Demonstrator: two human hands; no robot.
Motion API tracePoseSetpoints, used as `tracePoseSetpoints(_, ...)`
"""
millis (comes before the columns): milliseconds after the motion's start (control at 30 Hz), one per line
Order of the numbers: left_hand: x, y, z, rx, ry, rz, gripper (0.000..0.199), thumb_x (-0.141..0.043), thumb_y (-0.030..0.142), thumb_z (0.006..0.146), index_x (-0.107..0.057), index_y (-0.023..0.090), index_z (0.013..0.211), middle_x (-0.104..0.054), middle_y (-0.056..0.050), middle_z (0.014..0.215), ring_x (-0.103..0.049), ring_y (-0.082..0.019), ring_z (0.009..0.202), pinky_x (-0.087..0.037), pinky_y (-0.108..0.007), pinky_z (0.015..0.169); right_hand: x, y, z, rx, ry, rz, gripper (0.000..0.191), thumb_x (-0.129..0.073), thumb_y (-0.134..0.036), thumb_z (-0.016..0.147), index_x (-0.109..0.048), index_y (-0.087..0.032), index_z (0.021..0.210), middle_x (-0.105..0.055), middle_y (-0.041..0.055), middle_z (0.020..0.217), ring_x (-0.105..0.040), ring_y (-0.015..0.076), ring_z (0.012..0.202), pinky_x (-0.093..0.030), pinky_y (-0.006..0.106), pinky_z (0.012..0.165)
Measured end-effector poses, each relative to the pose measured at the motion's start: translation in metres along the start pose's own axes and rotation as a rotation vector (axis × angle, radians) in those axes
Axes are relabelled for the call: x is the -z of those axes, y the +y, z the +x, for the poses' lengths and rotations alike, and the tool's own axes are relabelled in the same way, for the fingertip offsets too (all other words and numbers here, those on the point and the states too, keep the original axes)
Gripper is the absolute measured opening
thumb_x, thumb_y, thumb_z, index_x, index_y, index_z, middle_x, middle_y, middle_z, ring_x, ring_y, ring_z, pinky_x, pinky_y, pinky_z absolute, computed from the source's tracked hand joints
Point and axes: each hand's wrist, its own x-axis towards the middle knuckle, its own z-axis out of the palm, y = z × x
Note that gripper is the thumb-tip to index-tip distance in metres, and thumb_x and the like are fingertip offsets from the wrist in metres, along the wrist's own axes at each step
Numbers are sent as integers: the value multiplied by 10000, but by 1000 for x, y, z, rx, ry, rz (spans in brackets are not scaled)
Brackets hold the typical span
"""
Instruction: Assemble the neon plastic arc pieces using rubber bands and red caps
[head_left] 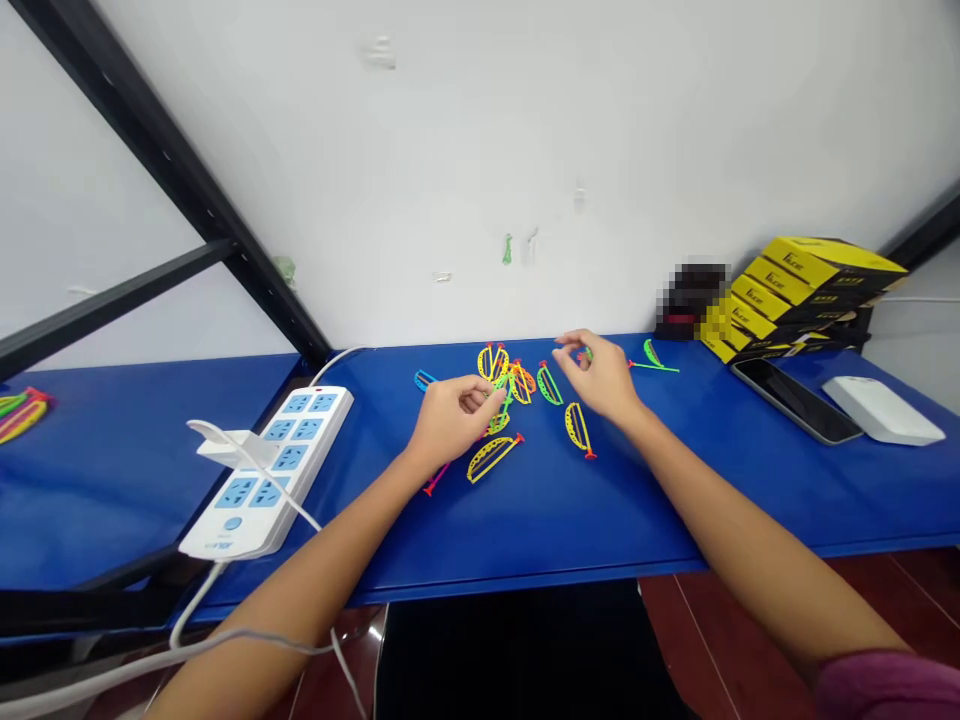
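Observation:
My left hand (456, 420) is closed in a pinch over a pile of small plastic toy bows and arrows. A thin green plastic toy piece (507, 393) shows at its fingertips; its full shape is hidden among the pile. Nearby lie a yellow bow (491, 458), another yellow bow (577, 427) with a red-tipped arrow, and a green bow (550, 384). To the right, my right hand (602, 378) hovers with thumb and fingers curved apart, and nothing shows between them. Something green and red is partly hidden behind it. A blue bow (424, 380) is beside my left hand.
A white power strip (315, 455) with a plugged-in charger and cables lies left. On the right are a phone (796, 400), a white box-shaped device (883, 410) and stacked yellow-black boxes (795, 290). A green bow (652, 352) lies near the wall on the blue table (480, 550).

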Motion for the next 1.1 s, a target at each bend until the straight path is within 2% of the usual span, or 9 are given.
tracePoseSetpoints(133, 5, -5, 2, -119, -28, 349, 309, -702, 376, 938, -725, 188, 694, -683, -16, 628, -620, -164, 601, -421, -280, 604, 12, 36, 15, -191, -57, -357, 268, -684, -311, 965, -782, -135, 1141, -774, 151, 1051, -689, 307, 1033, -503, 416, 948)
tracePoseSetpoints(333, 7, -7, 5, -207, 115, 483, 226, -677, 352, 985, -768, 186, 860, -712, -28, 778, -650, -189, 735, -423, -311, 703, 5, 49, 18, -265, -121, -283, 107, -763, -267, 883, -748, -177, 827, -755, 113, 898, -682, 275, 892, -495, 382, 866)
tracePoseSetpoints(433, 9, -6, 5, -234, 128, 414, 218, -656, 322, 997, -766, 183, 869, -726, -28, 784, -649, -179, 731, -427, -302, 705, 0, 39, 17, -248, -140, -133, 160, -775, -266, 863, -690, -185, 753, -727, 86, 835, -636, 231, 805, -476, 353, 809)
tracePoseSetpoints(600, 1, -7, 2, -234, 20, 269, 194, -666, 315, 982, -770, 168, 908, -632, 21, 622, -542, -130, 558, -390, -266, 598, -13, -4, 4, -242, -271, 235, 463, -670, -641, 935, -702, -179, 933, -589, -6, 666, -408, 120, 519, -372, 280, 526)
tracePoseSetpoints(700, -7, -5, -1, -205, -64, 166, 235, -689, 374, 971, -787, 162, 945, -649, 17, 645, -516, -113, 536, -379, -252, 566, -22, -35, -11, -346, -403, 773, 544, -843, -678, 784, -650, -193, 940, -547, -41, 708, -283, 62, 489, -244, 244, 462)
tracePoseSetpoints(767, -13, -3, -4, -152, -115, 77, 287, -695, 429, 965, -796, 160, 967, -687, 2, 691, -509, -108, 537, -376, -247, 545, -27, -50, -19, -377, -404, 977, 550, -911, -637, 733, -627, -204, 919, -466, -82, 655, -256, 56, 492, -213, 236, 462)
tracePoseSetpoints(867, -20, 0, -5, -38, -182, -113, 349, -719, 494, 938, -786, 152, 963, -731, -24, 753, -556, -115, 574, -424, -239, 551, -33, -63, -28, -368, -324, 1048, 547, -907, -643, 742, -618, -209, 908, -435, -92, 628, -284, 69, 511, -232, 237, 473)
tracePoseSetpoints(967, -26, 0, -6, 35, -263, -305, 387, -790, 525, 873, -745, 140, 888, -740, -41, 779, -635, -130, 640, -501, -239, 604, -38, -69, -35, -282, -224, 960, 539, -869, -676, 770, -632, -210, 901, -545, -40, 714, -421, 101, 586, -348, 252, 528)
tracePoseSetpoints(1100, -29, -1, -5, 135, -371, -445, 484, -840, 598, 806, -665, 148, 776, -664, -5, 640, -571, -104, 498, -471, -225, 491, -44, -73, -41, -206, -195, 916, 514, -843, -674, 800, -628, -216, 889, -613, -4, 796, -515, 128, 650, -443, 278, 602)
